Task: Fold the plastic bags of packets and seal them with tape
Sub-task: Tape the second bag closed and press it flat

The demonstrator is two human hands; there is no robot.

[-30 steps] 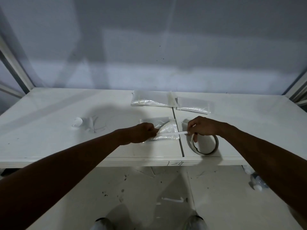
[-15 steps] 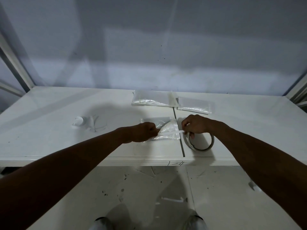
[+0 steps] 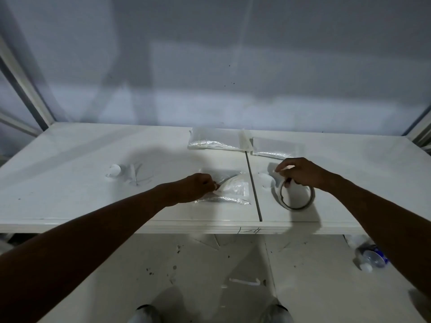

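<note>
left hand [image 3: 198, 186] pinched folded bag [image 3: 229, 191] on table [image 3: 70, 194]; right hand [image 3: 300, 174] gripped tape roll [image 3: 296, 198] (upright, touching tabletop)

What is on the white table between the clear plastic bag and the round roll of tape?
In the head view, only the dark seam in the white table runs between the clear plastic bag and the round tape roll; otherwise bare tabletop.

Three clear plastic bags of packets lay on the white table [image 3: 70, 201]: one at the near centre [image 3: 229, 190], two at the far edge [image 3: 213, 141] [image 3: 275, 149]; there was one roll of tape [image 3: 297, 198]; two bare hands were at work, left [image 3: 198, 186] and right [image 3: 300, 172]; one bottle [image 3: 372, 256] lay on the floor.
</note>
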